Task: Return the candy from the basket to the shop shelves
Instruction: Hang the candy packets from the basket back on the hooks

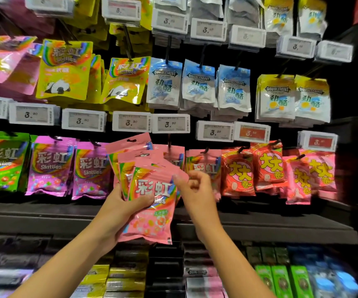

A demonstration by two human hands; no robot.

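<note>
A dark shelf (259,229) is backed by hanging candy rows. Three pink bags (152,198), fanned, upright and tilted slightly left, hang holes up, are gripped from the left by the left hand (122,207). The back two are partly hidden. The blurred right hand (197,188), fingers curled, touches the front bag's top right corner.

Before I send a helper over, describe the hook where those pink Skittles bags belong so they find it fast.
Go to the bottom hanging row, with green and purple Skittles at its left. The hook sits just behind the fanned pink bags in the left hand. Unlike purple bags leftward and red packs rightward, its bags are pink.
</note>
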